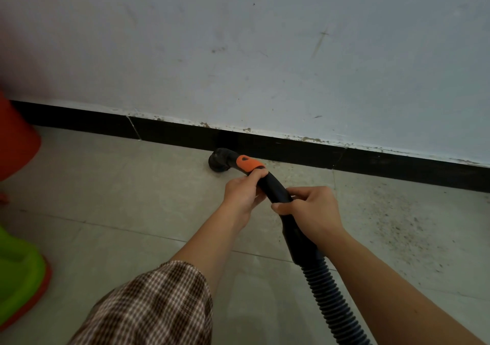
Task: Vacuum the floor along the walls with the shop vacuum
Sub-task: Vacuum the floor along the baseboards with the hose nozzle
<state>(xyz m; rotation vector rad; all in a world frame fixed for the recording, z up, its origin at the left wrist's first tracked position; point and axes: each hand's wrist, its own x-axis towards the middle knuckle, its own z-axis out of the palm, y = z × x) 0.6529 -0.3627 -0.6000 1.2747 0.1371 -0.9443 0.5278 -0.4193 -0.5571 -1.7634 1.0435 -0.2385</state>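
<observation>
Both hands, left hand [242, 189] and right hand [309, 208], grip our rigid black wand [274, 189], a light, stiff hold ahead of the floppy ribbed hose [326, 289], nozzle [219, 160] at the baseboard [265, 145].

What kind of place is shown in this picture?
Probably a plain indoor room; home or workplace, I cannot tell. It has a scuffed pale wall, a black baseboard and a tiled floor with grit. The left hand and right hand grip a vacuum hose.
</observation>
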